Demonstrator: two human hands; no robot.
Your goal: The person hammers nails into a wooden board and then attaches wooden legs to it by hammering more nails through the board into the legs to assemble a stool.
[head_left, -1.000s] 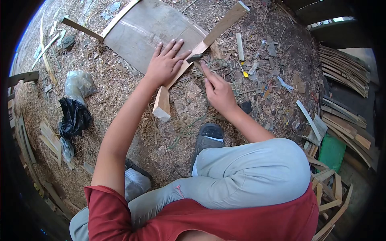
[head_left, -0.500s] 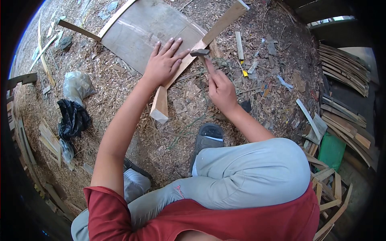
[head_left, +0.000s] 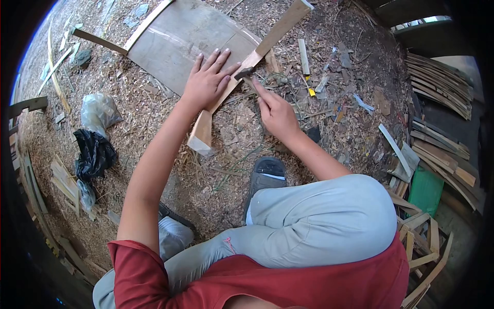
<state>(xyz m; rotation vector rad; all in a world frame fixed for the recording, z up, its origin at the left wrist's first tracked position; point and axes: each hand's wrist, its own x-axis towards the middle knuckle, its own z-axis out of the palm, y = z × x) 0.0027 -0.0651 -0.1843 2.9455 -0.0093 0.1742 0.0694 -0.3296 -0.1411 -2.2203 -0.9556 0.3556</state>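
My left hand lies with fingers spread on a flat grey-brown panel, its thumb by the wooden rail along the panel's near edge. In my right hand is a hammer, fingers wrapped round its handle, the dark head right at the rail beside my left thumb and fingertips. One wooden leg slants out past the rail's upper end, and a shorter pale block end points toward me. Across the panel's far side runs a curved pale rail, with another leg jutting left.
Wood shavings and scraps cover the ground. On the left lie a clear plastic bag and a black plastic bag. Curved wooden slats are stacked at right, above a green container and a wooden frame. My sandal is close below.
The hammer has moved slightly left and down along the rail, its head now turned and closer to my left hand. The wooden piece has shifted a little to the left.
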